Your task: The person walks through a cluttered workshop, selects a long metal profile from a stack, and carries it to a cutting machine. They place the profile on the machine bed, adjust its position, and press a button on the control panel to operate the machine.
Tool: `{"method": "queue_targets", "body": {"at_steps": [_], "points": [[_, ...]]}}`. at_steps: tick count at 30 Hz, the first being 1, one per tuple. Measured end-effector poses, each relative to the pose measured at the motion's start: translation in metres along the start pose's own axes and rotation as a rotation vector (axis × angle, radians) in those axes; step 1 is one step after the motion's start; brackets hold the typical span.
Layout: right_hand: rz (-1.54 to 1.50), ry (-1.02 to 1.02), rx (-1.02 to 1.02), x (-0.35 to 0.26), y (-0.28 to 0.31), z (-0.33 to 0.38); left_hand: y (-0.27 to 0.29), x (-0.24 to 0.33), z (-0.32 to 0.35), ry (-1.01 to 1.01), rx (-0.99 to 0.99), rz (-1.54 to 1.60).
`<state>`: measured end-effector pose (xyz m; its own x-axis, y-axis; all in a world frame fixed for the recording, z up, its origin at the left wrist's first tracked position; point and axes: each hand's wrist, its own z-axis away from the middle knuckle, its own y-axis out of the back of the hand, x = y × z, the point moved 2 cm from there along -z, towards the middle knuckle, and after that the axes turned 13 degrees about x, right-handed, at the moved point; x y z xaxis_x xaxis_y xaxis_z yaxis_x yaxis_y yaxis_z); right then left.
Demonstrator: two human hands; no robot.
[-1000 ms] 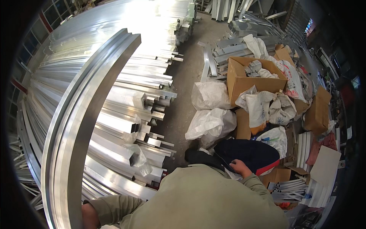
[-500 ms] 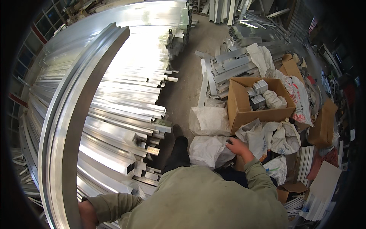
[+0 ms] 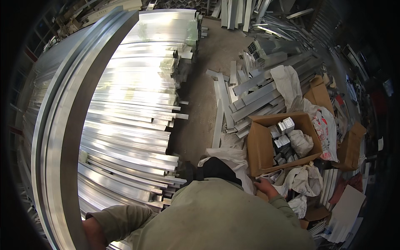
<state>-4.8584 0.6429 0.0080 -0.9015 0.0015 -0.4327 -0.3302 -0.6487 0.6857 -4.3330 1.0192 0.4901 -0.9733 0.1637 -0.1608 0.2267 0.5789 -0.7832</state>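
A long aluminium profile [image 3: 62,146] runs from the lower left up to the top of the view, close to me. My left hand [image 3: 93,233] grips its near end at the bottom left, below my green sleeve. My right hand [image 3: 266,186] hangs at my right side with loosely spread fingers and nothing in it. It hovers just over white sacks [image 3: 306,180] and below the open cardboard box [image 3: 259,143], which holds short metal offcuts [image 3: 284,126] and crumpled white bags.
A wide stack of long aluminium profiles [image 3: 133,112] lies left of a bare concrete aisle [image 3: 200,100]. Loose profile pieces [image 3: 254,98] are piled on the floor ahead right. More cardboard boxes [image 3: 350,146], sacks and white sheets [image 3: 343,212] crowd the right side.
I have moved forward along the stack. The open box and sacks now lie beside my right hand, which dropped off the dark bag. The left hand stays on the profile.
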Motion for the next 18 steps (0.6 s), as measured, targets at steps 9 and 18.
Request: {"method": "queue_targets", "body": {"at_steps": [9,18], "points": [[-0.123,-0.009,-0.130,-0.142,0.062,-0.232,-0.080,-0.171,0.185,0.078,-0.065,0.192],[-0.096,0.254,0.063,-0.312,0.186,-0.518,-0.205,-0.347,0.371,0.120,-0.005,0.246]]}}
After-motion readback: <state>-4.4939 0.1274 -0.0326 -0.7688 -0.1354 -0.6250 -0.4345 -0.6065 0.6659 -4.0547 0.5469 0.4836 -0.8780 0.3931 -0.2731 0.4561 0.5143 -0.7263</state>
